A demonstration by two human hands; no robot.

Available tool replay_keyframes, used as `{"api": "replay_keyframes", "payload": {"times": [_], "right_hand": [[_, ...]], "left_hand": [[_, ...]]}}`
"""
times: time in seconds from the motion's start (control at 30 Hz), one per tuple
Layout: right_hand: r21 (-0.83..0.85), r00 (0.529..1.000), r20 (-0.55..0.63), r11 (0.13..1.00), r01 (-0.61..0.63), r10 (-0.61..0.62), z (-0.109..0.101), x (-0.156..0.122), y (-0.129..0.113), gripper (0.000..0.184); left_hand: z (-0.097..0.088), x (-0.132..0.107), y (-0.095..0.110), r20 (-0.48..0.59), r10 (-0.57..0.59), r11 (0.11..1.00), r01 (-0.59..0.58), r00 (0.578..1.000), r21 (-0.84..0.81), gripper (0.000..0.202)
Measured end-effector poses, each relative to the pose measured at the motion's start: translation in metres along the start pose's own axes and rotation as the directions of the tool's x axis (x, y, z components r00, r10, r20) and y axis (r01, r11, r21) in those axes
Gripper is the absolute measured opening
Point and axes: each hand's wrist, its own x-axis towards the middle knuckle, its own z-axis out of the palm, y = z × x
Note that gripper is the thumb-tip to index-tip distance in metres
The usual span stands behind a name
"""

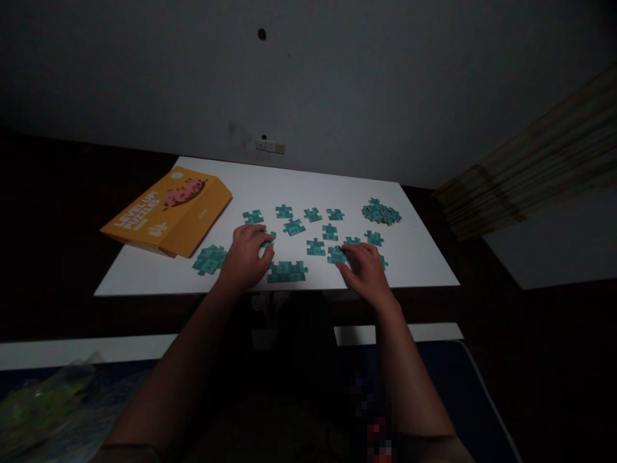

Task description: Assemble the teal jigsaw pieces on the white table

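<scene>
My right hand [367,273] pinches a teal puzzle piece [336,256] near the table's [424,270] middle, thin, light card I judge best nipped by its edges, while my left hand [245,256] curls loosely over another piece [268,239], right of the orange box [168,211].

Dim room in a home, likely. White tabletop [299,183] against a plain wall with a socket plate [270,146] at 12 o'clock. Striped curtain [535,164] at 2 o'clock; orange puzzle box [168,209] at 10.
</scene>
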Motion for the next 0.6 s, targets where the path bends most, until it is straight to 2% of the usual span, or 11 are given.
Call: {"api": "replay_keyframes", "payload": {"times": [0.17,0.6], "right_hand": [[-0.008,1.0,0.01,1.0,0.025,-0.024,0.0003,-0.0009,-0.001,0.032],[-0.015,0.999,-0.025,0.999,0.032,-0.032,0.0043,0.0001,0.003,0.029]], "left_hand": [[-0.0015,0.0005,0.0008,0.024,-0.008,1.0,0.008,1.0,-0.009,0.024],[-0.0005,-0.0018,0.0021,0.014,-0.002,1.0,0.001,1.0,0.022,0.024]]}}
